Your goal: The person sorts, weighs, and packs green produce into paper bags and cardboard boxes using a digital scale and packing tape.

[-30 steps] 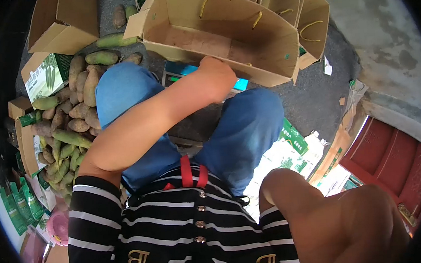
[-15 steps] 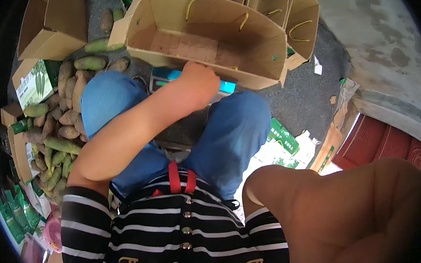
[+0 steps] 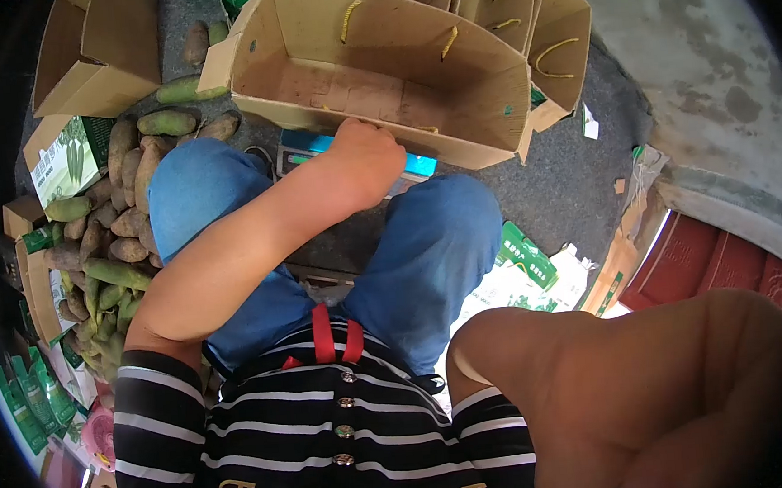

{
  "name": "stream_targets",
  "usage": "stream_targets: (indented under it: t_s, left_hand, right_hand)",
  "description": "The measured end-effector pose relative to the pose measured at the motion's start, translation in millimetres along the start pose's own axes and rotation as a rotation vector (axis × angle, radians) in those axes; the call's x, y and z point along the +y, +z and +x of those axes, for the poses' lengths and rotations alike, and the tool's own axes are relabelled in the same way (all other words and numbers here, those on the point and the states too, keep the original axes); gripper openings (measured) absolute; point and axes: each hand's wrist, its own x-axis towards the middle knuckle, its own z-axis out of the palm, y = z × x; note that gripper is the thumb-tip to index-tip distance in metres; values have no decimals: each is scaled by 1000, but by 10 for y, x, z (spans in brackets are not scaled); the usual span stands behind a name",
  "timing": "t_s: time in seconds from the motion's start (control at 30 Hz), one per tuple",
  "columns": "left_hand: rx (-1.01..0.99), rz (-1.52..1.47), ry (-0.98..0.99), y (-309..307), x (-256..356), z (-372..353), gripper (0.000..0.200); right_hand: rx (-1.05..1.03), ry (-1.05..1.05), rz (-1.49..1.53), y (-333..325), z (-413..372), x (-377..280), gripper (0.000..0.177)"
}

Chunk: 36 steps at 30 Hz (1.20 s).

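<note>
My left hand is closed at the near wall of a long open cardboard box, with its fingers at the rim. The box has yellow rope handles and its floor is bare. Under its near side shows a blue scale, partly covered by my hand and the box. My right hand is raised very close to the camera at the lower right. It is dark and cut off by the frame, and its fingers cannot be made out clearly.
Brown and green tubers are heaped to the left, beside another open carton. More boxes with rope handles stand behind the long box. A flat green-and-white printed carton lies to the right, near red panels.
The view has shifted very slightly. My left hand stays at the box's near rim and my right hand stays raised near the camera.
</note>
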Motion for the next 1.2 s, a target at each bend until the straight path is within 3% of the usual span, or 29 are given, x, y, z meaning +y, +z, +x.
stream_targets:
  t_s: [0.1, 0.2, 0.3, 0.4, 0.7, 0.87, 1.2]
  left_hand:
    - [-48, -5, -19, -30, 10, 14, 31]
    - [37, 4, -29, -20, 33, -6, 15]
    - [-5, -17, -15, -15, 7, 10, 31]
    - [-39, -1, -13, -18, 6, 5, 32]
    - [14, 27, 26, 6, -15, 0, 31]
    - [-92, -15, -12, -144, 26, -36, 31]
    - [-66, -4, -9, -118, 18, -7, 30]
  right_hand:
    - [3, -1, -9, 2, 12, -9, 36]
    - [1, -1, -7, 2, 31, -30, 36]
    - [-4, -2, -4, 0, 24, -31, 36]
    - [6, -1, -3, 11, 26, -44, 36]
    - [2, 20, -29, 72, 13, -111, 36]
    - [39, 107, -98, 111, 8, -80, 36]
    - [12, 90, -81, 76, -77, -183, 36]
